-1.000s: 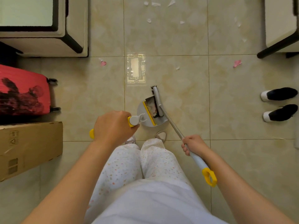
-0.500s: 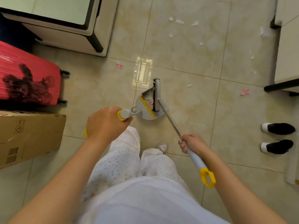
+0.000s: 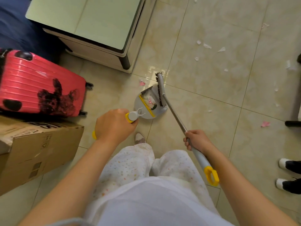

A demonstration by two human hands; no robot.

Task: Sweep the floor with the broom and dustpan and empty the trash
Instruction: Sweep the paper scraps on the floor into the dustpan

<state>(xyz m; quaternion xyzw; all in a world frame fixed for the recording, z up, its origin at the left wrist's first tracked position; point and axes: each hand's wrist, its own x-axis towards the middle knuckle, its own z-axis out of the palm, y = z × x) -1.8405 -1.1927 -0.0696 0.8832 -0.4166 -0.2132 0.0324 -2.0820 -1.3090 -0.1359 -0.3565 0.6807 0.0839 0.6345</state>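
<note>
one broom [image 3: 175,116], one dustpan [image 3: 142,110], two shoes [image 3: 291,165] [image 3: 289,185]

The floor [image 3: 211,79] was glossy beige tile with thin grout lines. A grey dustpan [image 3: 138,103] rested on it near the centre and held pink and white litter. The bristled head of the broom [image 3: 160,90] was at its open mouth. A pink paper scrap [image 3: 142,83] lay just beside the pan. White paper scraps [image 3: 206,46] were scattered further right, and a second pink scrap [image 3: 265,123] lay well apart. A red suitcase [image 3: 40,85], a cardboard box [image 3: 37,149], a pale cabinet [image 3: 97,22] and black shoes [image 3: 291,165] also stood on the tile.
</note>
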